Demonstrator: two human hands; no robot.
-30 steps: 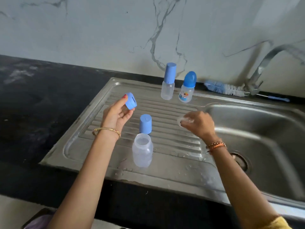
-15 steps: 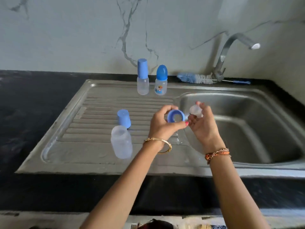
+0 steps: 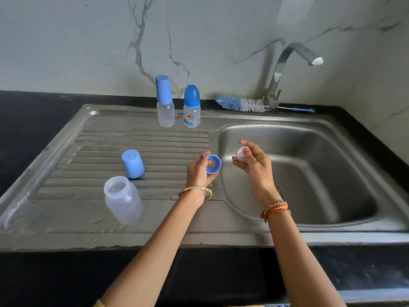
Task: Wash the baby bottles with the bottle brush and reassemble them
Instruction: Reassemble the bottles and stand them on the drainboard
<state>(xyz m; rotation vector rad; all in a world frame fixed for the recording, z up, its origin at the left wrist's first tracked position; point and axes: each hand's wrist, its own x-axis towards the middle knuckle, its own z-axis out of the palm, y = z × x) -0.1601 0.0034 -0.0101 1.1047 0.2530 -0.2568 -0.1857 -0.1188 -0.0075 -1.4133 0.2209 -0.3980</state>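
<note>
Over the steel sink's [image 3: 309, 129] basin edge, my left hand [image 3: 199, 171] pinched a round blue plastic ring [image 3: 213, 164]; my right hand [image 3: 254, 165] pinched a clear soft teat [image 3: 241, 153].

The sink [image 3: 309, 134] is brushed stainless steel, dull-sheened, its draining board [image 3: 143, 140] ribbed and flecked with water; the tap [image 3: 278, 72] is polished metal; the tabletop [image 3: 26, 120] is dark, smooth stone, faintly glossy; the wall [image 3: 88, 41] is pale veined marble, satin-smooth; the open bottle [image 3: 124, 200] is frosted translucent plastic; the loose cap [image 3: 132, 163] and threaded ring [image 3: 213, 163] are matt blue plastic; the teat [image 3: 241, 154] looks like clear soft silicone; the bottle brush [image 3: 240, 104] has blue and white bristles on thin wire.
</note>
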